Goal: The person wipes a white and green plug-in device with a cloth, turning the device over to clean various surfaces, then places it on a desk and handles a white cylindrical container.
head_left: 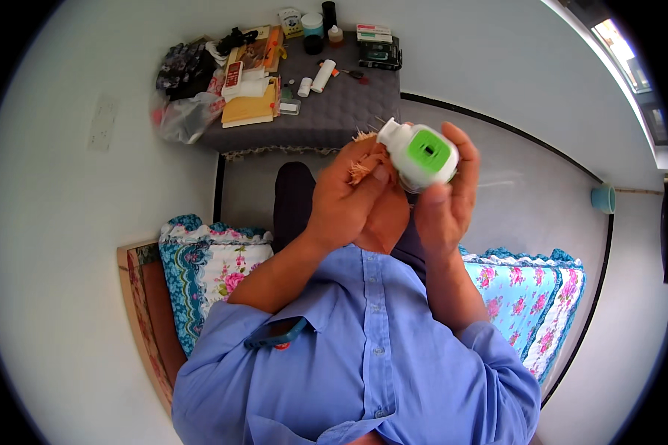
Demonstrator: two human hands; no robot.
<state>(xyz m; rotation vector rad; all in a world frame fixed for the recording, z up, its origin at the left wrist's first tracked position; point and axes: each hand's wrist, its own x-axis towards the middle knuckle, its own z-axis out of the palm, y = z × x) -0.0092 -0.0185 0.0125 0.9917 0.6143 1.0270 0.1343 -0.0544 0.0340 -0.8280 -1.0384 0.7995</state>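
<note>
In front of my chest, my right hand (445, 211) is wrapped round a rounded white plastic device (424, 157) with a bright green panel. Its exact kind does not show, and its outline is slightly blurred. A narrower white end points to the upper left, close to my left hand (339, 200). That hand is closed on an orange cloth (386, 219) with frayed, fringed edges, the thumb pressing on it. The cloth hangs down between my hands toward my lap. Where the device and cloth meet, I cannot tell whether they touch.
Beyond my hands stands a low table with a grey quilted cover (338, 111). On it are papers (249, 111), a red-and-white phone (234, 76), white bottles (323, 76), a black case (379, 53) and a plastic bag (189, 119). Floral cushions flank me; a teal cup (603, 199) is far right.
</note>
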